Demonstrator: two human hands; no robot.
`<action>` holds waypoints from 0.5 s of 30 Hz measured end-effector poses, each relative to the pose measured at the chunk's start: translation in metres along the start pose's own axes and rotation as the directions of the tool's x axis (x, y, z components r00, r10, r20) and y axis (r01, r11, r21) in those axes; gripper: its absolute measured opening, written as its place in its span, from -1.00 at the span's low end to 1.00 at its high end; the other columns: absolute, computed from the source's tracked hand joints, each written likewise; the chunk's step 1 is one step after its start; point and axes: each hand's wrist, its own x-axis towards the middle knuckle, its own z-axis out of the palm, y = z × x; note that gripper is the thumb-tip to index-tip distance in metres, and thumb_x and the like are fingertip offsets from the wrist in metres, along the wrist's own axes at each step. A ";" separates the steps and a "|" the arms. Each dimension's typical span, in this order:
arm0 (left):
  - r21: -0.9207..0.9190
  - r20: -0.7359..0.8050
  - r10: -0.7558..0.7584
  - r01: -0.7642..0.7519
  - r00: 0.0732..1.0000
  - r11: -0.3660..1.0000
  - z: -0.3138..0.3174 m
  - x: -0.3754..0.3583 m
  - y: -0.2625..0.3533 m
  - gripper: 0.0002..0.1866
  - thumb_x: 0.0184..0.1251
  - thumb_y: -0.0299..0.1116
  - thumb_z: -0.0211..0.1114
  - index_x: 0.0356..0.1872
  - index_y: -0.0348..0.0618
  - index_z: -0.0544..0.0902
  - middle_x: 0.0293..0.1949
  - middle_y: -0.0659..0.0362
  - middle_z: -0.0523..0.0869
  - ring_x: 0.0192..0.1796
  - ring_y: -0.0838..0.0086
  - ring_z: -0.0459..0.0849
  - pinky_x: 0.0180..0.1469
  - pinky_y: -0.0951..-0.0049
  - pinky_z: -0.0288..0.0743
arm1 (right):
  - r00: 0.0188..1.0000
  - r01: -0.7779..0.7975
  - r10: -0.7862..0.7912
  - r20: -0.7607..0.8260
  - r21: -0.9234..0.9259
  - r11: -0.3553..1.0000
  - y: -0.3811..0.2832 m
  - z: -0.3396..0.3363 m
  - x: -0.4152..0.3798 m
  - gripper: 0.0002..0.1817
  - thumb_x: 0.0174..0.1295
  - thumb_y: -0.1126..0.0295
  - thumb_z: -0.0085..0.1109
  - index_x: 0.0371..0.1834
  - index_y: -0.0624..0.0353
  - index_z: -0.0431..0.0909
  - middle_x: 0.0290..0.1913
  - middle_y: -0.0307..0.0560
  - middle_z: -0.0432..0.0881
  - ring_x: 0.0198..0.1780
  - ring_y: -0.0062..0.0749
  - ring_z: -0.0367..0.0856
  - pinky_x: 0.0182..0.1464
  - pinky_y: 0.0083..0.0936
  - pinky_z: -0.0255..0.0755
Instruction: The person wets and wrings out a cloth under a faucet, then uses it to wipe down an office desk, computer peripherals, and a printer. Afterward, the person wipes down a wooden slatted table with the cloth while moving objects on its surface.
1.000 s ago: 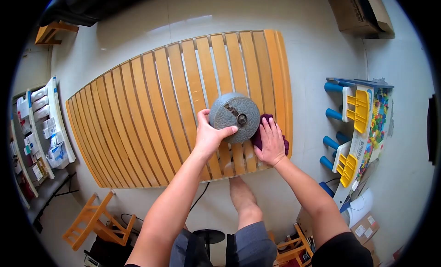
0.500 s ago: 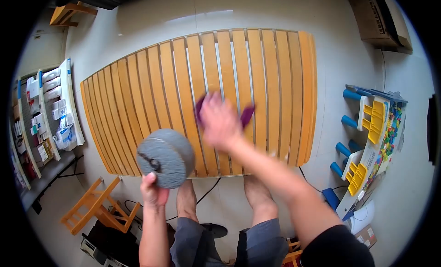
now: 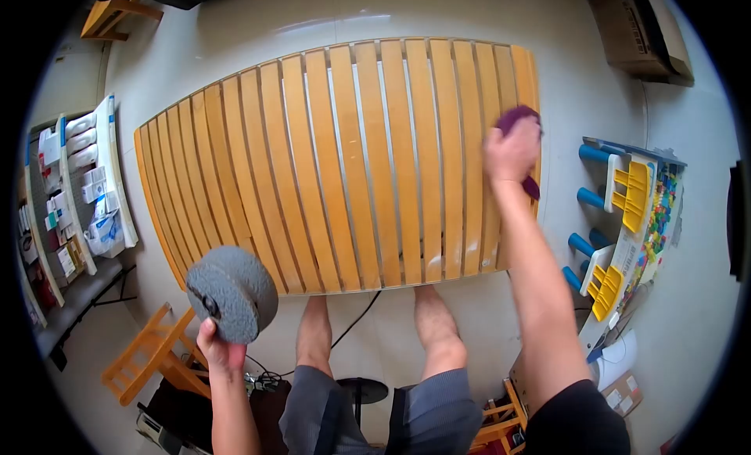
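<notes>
My left hand [image 3: 222, 347] is closed on the lower edge of a grey drum-shaped object [image 3: 246, 291] with a rough, stone-like surface. It is held up over the near left corner of a slatted wooden table [image 3: 344, 165], and a dark hole shows in its flat face. At the table's right end, my right hand [image 3: 514, 147] presses down on a dark purple cloth [image 3: 516, 117]. The cloth sticks out beyond the fingertips and below the wrist. Pale smudges mark the slats near the front right.
A shelf rack [image 3: 74, 197] with packages stands on the left, and a small wooden stool [image 3: 152, 353] is below it. To the right stands a toy-brick table [image 3: 626, 244] with blue legs and yellow racks. A cardboard box [image 3: 634, 32] sits at the back right. Cables run under the table.
My right hand has moved with the purple cloth from the table's middle to its right end. The grey object in my left hand has shifted left and slightly down.
</notes>
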 end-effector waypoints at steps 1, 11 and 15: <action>0.007 -0.011 0.013 -0.013 1.000 1.000 -0.002 -0.002 -0.002 -0.26 -0.01 -0.13 0.38 0.24 -0.24 0.41 0.12 0.07 0.59 0.18 0.19 0.54 0.30 0.14 0.36 | 0.983 0.148 -0.139 -0.117 0.067 0.987 -0.032 0.005 -0.014 -0.25 0.03 0.17 0.04 0.26 0.49 0.30 0.30 0.39 0.33 0.39 0.21 0.21 0.43 -0.06 0.07; 0.046 0.030 -0.052 0.051 0.998 0.998 -0.002 -0.008 0.022 -0.30 0.01 -0.11 0.38 0.21 -0.21 0.45 0.12 0.07 0.61 0.15 0.21 0.58 0.26 0.17 0.41 | 0.730 0.465 -0.661 0.175 0.583 0.667 -0.060 -0.051 -0.230 -0.28 -0.15 0.16 0.17 0.12 0.40 0.46 0.30 0.26 0.40 0.40 0.11 0.26 0.41 -0.04 0.10; 0.020 0.142 -0.089 0.087 0.986 0.996 -0.014 -0.004 0.028 -0.30 0.06 -0.07 0.37 0.24 -0.15 0.45 0.20 0.09 0.56 0.26 0.18 0.48 0.41 0.07 0.20 | 0.974 0.224 -0.229 0.001 0.198 0.954 0.071 -0.038 -0.132 -0.23 0.03 0.20 0.00 0.28 0.55 0.25 0.38 0.41 0.21 0.42 0.27 0.12 0.45 0.02 -0.01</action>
